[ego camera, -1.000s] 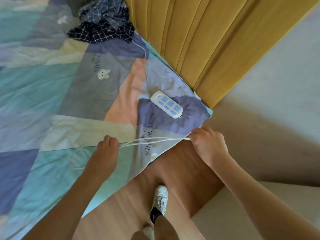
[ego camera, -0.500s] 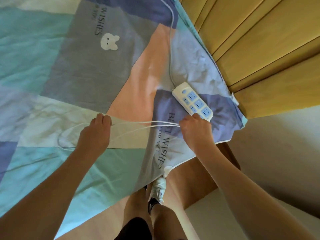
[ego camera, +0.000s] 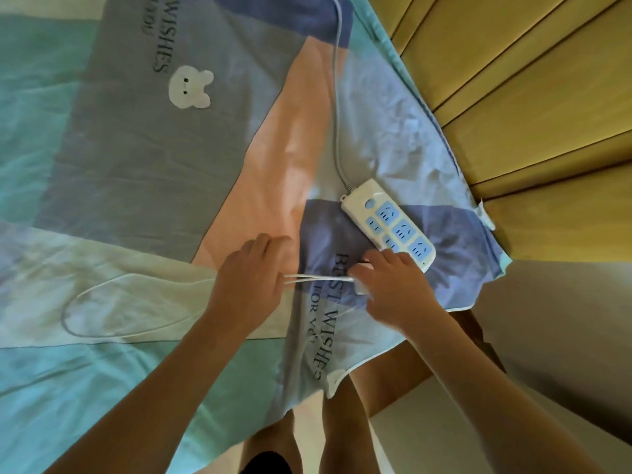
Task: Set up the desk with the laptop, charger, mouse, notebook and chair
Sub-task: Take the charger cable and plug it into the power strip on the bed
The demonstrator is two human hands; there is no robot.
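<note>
Hands | left hand [ego camera: 248, 282] grips charger cable [ego camera: 102, 285] | right hand [ego camera: 393, 285] clasps charger plug [ego camera: 359, 287]

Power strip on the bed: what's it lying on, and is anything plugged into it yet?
The power strip lies flat on the patchwork bedsheet. Its visible sockets are empty. The right hand, holding a white charger plug, covers its near edge, so that part is hidden.

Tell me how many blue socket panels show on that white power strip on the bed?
5, on the white plastic power strip: three along its far edge, running down from the round button, and two along the near edge. The right hand overlaps the near end, so another may be hidden.
</note>
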